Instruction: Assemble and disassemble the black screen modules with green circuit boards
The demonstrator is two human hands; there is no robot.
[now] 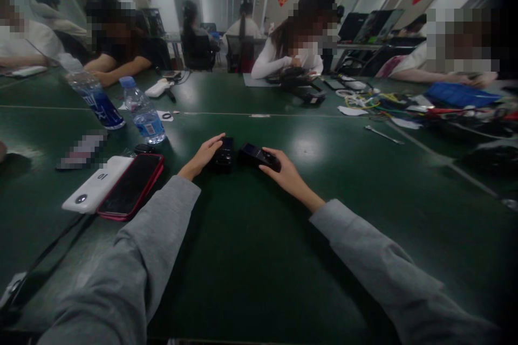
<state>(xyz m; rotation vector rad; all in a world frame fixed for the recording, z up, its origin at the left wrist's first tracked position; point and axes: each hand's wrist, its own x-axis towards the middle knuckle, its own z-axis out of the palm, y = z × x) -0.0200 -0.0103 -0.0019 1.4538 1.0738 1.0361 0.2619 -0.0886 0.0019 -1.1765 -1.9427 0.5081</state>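
Note:
Two small black devices lie side by side on the dark green table [251,237]. My left hand [203,155] rests against the left black device [225,154], fingers curled along its side and top. My right hand [279,168] is closed round the right black device [256,154], which is longer and has a dark screen facing up. Both arms wear grey sleeves and reach forward from the near edge. The two devices sit almost touching each other.
A phone in a red case [131,185] and a white power bank [97,183] lie at my left. Two water bottles [142,111] stand behind them. Cables, tools and a blue box [461,95] clutter the far right. Several people sit round the table.

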